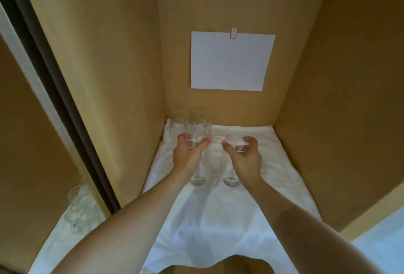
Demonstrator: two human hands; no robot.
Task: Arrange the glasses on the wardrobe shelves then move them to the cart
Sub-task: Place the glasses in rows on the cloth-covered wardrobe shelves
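While standing upright on the white cloth (218, 219) of the wardrobe shelf, two tall clear glasses: left glass (197, 173) gripped near the rim by the left hand (188, 152), fingers and thumb curled round it; right glass (231, 164) held likewise by the right hand (244, 155). Likely light but fragile, smooth and slippery; best taken round the straight wall, not the thin rim. Two more glasses (189, 124) close together in the back left corner. Soft, wrinkled cloth over matt wooden panels; plain paper sheet (230, 61) clipped to the back wall. More glassware (79, 208), blurred, in the compartment to the left.
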